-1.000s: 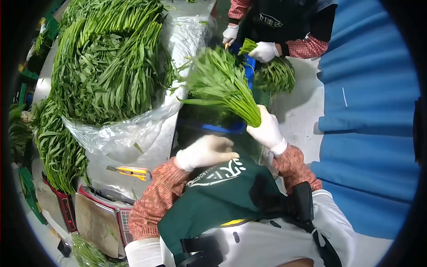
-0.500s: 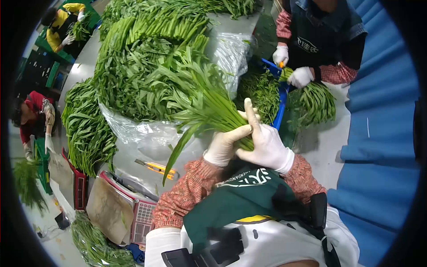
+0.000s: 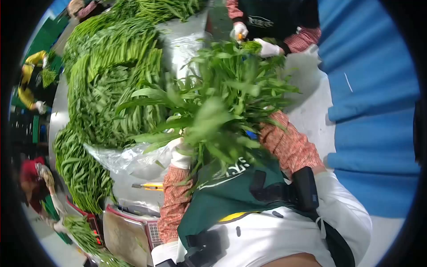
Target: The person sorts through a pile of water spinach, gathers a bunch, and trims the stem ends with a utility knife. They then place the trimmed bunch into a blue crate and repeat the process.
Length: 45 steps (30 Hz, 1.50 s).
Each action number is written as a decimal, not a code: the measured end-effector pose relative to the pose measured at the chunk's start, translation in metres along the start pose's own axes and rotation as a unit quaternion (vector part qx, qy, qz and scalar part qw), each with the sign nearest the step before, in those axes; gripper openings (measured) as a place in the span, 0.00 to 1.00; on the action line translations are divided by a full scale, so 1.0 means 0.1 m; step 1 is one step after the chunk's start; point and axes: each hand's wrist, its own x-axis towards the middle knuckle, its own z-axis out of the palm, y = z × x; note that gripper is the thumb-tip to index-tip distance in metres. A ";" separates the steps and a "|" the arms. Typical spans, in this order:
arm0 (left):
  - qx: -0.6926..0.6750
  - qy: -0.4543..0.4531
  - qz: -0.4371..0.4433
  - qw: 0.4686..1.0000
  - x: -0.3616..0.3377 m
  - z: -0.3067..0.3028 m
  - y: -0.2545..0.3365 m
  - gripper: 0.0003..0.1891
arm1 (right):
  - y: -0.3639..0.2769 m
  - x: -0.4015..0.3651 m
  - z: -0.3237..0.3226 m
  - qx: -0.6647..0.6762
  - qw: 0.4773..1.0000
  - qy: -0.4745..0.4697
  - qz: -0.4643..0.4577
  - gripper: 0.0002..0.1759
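A bunch of long-leaved greens (image 3: pixel 235 95) is raised in front of me, its leaf tips toward the camera and partly blurred. My left hand (image 3: pixel 179 153), in a white glove, is at the bunch's left edge; leaves cover most of its fingers, so its grip cannot be made out. My right hand is hidden behind the leaves; only its patterned sleeve (image 3: pixel 289 142) shows, reaching into the bunch. The stems are hidden too. A yellow utility knife (image 3: pixel 149 186) lies on the table near my left sleeve.
Large heaps of greens (image 3: pixel 115 84) cover the table at left, beside clear plastic film (image 3: pixel 120 158). A scale (image 3: pixel 126 231) stands at lower left. Across from me a co-worker's gloved hand (image 3: pixel 267 47) is on greens. A blue curtain (image 3: pixel 373 107) hangs at right. Other people work at far left.
The bunch has turned from lying toward the upper left to showing its leaf tips to me. My hands have moved apart, the right going behind the leaves. The camera view has shifted too.
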 end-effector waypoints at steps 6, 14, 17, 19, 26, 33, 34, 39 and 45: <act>0.112 0.013 0.065 0.991 -0.08 0.05 -0.27 0.20 | -0.03 0.14 0.03 0.058 0.997 -0.033 -0.027 0.41; 0.014 -0.010 -0.031 0.999 -0.28 0.10 -0.75 0.23 | -0.07 0.14 0.04 0.071 0.995 -0.054 -0.038 0.43; -0.331 -0.020 -0.011 0.943 -0.22 0.11 -0.54 0.24 | -0.10 0.06 0.03 0.064 0.995 -0.062 -0.040 0.43; -0.225 0.006 -0.001 0.974 -0.19 0.10 -0.41 0.22 | -0.10 -0.07 -0.02 0.057 0.995 -0.071 -0.041 0.44; 0.388 0.103 0.065 0.914 -0.06 0.02 0.02 0.17 | 0.00 -0.62 -0.23 0.054 0.995 -0.079 -0.040 0.45; 0.522 0.155 0.107 0.832 0.06 -0.05 0.03 0.13 | 0.10 -0.73 -0.28 0.058 0.994 -0.091 -0.020 0.47; 0.536 0.162 0.123 0.819 0.07 -0.06 -0.01 0.13 | 0.08 -0.73 -0.29 0.059 0.994 -0.094 -0.020 0.47; 0.465 0.225 0.132 0.846 0.05 -0.18 -0.20 0.12 | -0.27 -0.72 -0.31 0.046 0.990 -0.118 -0.056 0.49; 0.565 0.225 0.174 0.775 0.15 -0.34 0.53 0.07 | -0.94 -0.68 -0.28 0.001 0.969 -0.208 -0.134 0.50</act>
